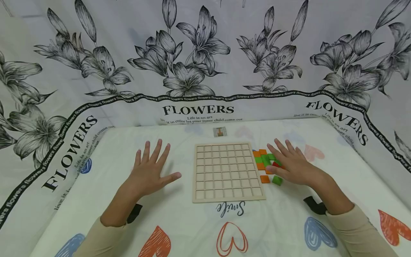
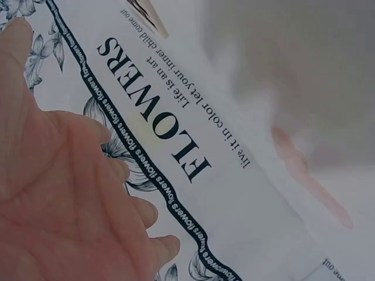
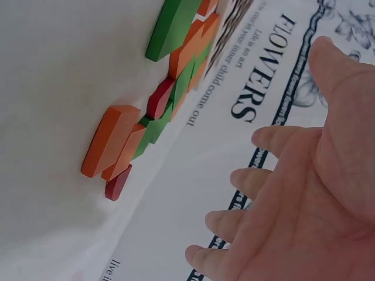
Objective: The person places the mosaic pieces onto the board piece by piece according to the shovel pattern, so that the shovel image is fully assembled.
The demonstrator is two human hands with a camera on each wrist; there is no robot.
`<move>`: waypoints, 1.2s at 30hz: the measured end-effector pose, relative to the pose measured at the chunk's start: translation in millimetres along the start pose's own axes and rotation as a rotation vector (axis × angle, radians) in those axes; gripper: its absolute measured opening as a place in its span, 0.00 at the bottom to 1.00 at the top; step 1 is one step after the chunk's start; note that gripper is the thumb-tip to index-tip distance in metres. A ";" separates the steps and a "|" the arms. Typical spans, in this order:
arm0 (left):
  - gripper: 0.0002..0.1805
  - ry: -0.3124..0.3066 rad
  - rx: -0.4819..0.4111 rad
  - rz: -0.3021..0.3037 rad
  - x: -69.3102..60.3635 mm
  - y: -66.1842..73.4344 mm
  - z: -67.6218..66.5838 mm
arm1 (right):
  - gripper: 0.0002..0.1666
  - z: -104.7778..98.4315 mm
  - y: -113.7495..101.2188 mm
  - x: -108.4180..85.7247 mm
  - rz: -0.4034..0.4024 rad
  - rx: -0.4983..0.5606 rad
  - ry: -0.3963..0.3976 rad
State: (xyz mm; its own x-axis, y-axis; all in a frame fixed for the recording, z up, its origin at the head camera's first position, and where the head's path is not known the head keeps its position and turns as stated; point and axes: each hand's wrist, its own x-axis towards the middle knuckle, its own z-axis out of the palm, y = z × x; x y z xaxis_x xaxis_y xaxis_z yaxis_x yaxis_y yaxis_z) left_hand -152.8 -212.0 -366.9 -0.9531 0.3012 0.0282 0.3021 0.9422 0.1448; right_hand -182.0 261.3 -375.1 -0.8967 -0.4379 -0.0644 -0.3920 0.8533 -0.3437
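Note:
A square wooden grid board (image 1: 194, 175) lies flat on the white cloth between the two hands. To its left my left hand (image 1: 148, 176) is spread with straight fingers and holds nothing; its palm shows in the left wrist view. On the other side my right hand (image 1: 297, 167), also spread and holding nothing, is above or beside a cluster of coloured pieces. Among them are an orange block (image 3: 108, 140), a green block (image 3: 173, 29) and a red piece (image 3: 159, 98). In the head view the right hand partly hides the cluster.
Beyond the board lies a small grey patterned square (image 1: 219, 131) with a brown mark. The white cloth (image 1: 179, 228) carries printed hearts and lettering. A flower-printed curtain (image 1: 231, 78) closes off the back and sides. Each wrist wears a dark band.

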 end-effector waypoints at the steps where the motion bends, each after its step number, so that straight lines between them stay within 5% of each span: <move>1: 0.58 0.000 0.001 0.001 -0.3 0.3 -0.6 | 0.52 0.1 0.4 0.4 -0.004 0.007 0.002; 13: 0.57 0.006 -0.003 0.045 1.0 7.9 7.8 | 0.52 -0.5 5.9 1.5 0.021 0.018 0.000; 26: 0.55 -0.129 -0.015 0.122 -7.5 28.3 14.8 | 0.45 3.8 20.3 6.3 0.011 0.064 -0.074; 36: 0.47 -0.243 -0.012 0.173 -10.2 44.4 19.2 | 0.29 10.6 27.4 12.5 -0.147 0.019 -0.048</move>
State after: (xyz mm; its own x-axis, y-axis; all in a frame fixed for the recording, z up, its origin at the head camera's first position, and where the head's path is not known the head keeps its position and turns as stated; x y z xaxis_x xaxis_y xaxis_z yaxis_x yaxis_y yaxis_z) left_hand -129.3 -170.5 -379.8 -0.8549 0.4850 -0.1842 0.4582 0.8723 0.1706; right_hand -201.8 276.2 -395.3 -0.8192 -0.5707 -0.0565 -0.5136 0.7740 -0.3703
